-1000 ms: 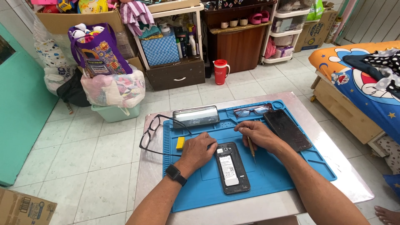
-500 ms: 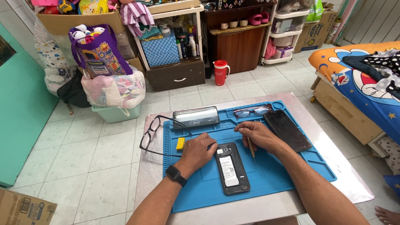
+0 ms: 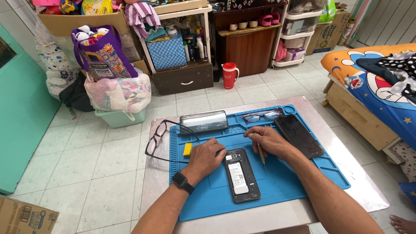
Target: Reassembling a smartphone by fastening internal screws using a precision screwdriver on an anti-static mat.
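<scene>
A black phone (image 3: pixel 242 175) with its back cover off lies on a blue work mat (image 3: pixel 294 182), its white-labelled battery showing. My left hand (image 3: pixel 208 157), with a black watch on the wrist, rests on the mat and touches the phone's upper left corner. My right hand (image 3: pixel 267 141) sits just right of the phone's top and holds a thin screwdriver (image 3: pixel 261 154) that points down toward the mat. A second dark phone (image 3: pixel 298 135) lies screen up to the right of that hand.
The mat covers a small metal table (image 3: pixel 372 190). On it are black glasses (image 3: pixel 157 138) at the left edge, a shiny rectangular case (image 3: pixel 204 121), another pair of glasses (image 3: pixel 261 116) and a small yellow block (image 3: pixel 187 149). A bed (image 3: pixel 372 86) stands right; bags and shelves stand behind.
</scene>
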